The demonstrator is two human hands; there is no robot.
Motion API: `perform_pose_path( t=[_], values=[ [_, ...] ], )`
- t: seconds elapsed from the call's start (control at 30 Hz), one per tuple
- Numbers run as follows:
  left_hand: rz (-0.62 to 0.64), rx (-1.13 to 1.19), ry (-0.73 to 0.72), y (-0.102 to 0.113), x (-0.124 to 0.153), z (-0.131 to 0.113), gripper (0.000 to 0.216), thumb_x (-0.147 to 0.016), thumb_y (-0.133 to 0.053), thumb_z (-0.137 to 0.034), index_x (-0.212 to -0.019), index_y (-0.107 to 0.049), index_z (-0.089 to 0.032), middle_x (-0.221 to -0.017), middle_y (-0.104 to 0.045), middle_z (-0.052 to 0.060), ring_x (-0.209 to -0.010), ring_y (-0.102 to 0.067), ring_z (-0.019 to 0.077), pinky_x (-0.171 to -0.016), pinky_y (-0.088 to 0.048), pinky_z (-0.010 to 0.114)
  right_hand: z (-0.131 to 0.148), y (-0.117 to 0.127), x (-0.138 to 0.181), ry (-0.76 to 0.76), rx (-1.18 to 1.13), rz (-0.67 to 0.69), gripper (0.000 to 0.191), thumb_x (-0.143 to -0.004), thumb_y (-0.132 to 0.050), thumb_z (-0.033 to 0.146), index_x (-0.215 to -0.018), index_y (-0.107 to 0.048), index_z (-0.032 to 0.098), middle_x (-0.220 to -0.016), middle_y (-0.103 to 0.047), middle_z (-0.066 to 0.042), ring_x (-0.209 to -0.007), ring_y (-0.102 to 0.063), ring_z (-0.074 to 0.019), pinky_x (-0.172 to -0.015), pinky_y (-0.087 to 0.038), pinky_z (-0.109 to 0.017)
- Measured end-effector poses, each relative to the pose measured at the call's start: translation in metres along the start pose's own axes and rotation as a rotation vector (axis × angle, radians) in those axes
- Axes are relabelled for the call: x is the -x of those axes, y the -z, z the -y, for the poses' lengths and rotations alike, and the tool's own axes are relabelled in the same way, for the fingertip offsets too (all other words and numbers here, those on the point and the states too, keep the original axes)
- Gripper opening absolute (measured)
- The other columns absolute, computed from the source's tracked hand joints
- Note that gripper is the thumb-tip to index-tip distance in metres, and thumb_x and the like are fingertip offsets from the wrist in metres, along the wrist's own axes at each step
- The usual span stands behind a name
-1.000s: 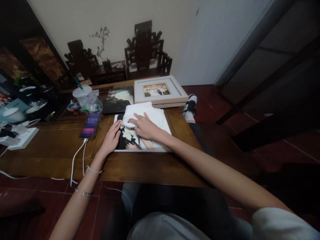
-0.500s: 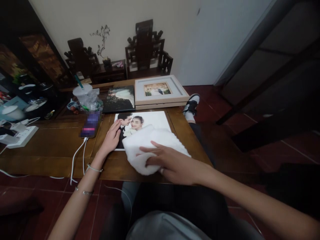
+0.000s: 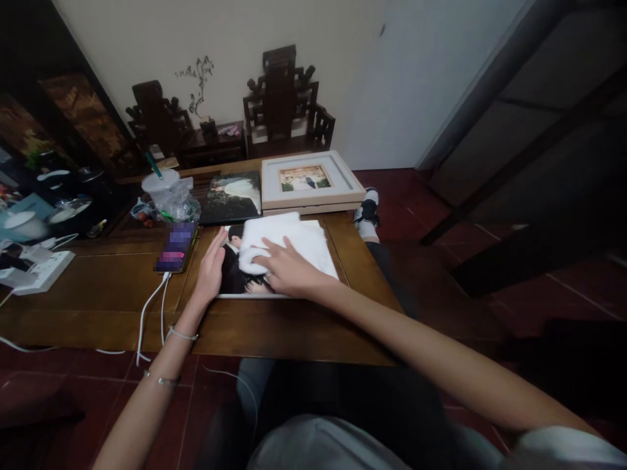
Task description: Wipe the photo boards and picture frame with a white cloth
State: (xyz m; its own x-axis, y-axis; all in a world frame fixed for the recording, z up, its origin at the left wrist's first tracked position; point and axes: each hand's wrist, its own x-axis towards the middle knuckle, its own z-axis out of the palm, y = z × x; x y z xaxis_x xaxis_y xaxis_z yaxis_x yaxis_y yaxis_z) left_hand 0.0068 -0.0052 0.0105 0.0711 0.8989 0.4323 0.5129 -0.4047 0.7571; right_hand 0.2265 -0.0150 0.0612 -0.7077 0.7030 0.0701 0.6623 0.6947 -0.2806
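Observation:
A white cloth (image 3: 267, 232) lies spread over the upper middle of a photo panel (image 3: 231, 273) showing a couple. My right hand (image 3: 292, 271) presses on the cloth and grips its near-left edge, with some fingers spread over it. Against the panel's left edge rests my left hand (image 3: 211, 269), its fingers stretched out along the side. The cloth hides the pictured faces and much of the panel's upper part. The panel lies flat on the wooden table (image 3: 294, 329).
Behind the panel are a dark photo panel (image 3: 220, 203) and a light wooden picture frame (image 3: 350, 198). A phone (image 3: 175, 247) with white cables lies left, near a plastic cup (image 3: 160, 183), a clear bag (image 3: 182, 201) and a power strip (image 3: 45, 273). A shoe (image 3: 366, 205) shows beyond the right edge.
My right hand has moved the cloth away from me and slightly left, from the panel's near-right corner to its upper middle. My left hand has shifted slightly left to the panel's edge.

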Motion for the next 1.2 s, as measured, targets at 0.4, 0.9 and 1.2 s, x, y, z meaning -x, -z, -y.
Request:
perform_pose_path(
  t=[0.4,0.9,1.2],
  values=[
    [0.0,-0.059,-0.021,-0.002,0.003,-0.007,0.063,-0.1,-0.029,-0.059,-0.14,-0.053,-0.017,-0.152,-0.047,0.012,-0.145,-0.039,0.0238,-0.123,-0.025,0.044,0.017,0.001,0.071,0.29,-0.115,0.068,0.049,-0.072,-0.052,0.008,-0.118,-0.066,0.018,-0.14,-0.058,-0.018,-0.142,-0.039,-0.0269,-0.117,-0.025,-0.057],
    [0.18,-0.22,-0.037,-0.002,0.0,-0.001,0.045,-0.094,-0.05,-0.037,-0.132,-0.061,-0.015,-0.148,-0.052,0.013,-0.14,-0.045,0.0277,-0.119,-0.031,0.049,-0.017,0.017,-0.036,0.0,-0.146,-0.171,0.05,-0.082,-0.037,0.007,-0.123,-0.062,0.02,-0.122,-0.07,-0.009,-0.11,-0.062,-0.026,-0.103,-0.038,-0.046],
    [0.172,-0.25,-0.045,-0.003,-0.001,0.002,0.039,-0.093,-0.05,-0.034,-0.125,-0.066,-0.017,-0.138,-0.062,0.012,-0.131,-0.055,0.0299,-0.113,-0.04,0.049,-0.002,0.008,-0.074,-0.003,-0.028,-0.127,0.047,-0.085,-0.039,0.007,-0.125,-0.062,0.018,-0.122,-0.066,-0.016,-0.113,-0.06,-0.0298,-0.102,-0.035,-0.05]
  ],
)
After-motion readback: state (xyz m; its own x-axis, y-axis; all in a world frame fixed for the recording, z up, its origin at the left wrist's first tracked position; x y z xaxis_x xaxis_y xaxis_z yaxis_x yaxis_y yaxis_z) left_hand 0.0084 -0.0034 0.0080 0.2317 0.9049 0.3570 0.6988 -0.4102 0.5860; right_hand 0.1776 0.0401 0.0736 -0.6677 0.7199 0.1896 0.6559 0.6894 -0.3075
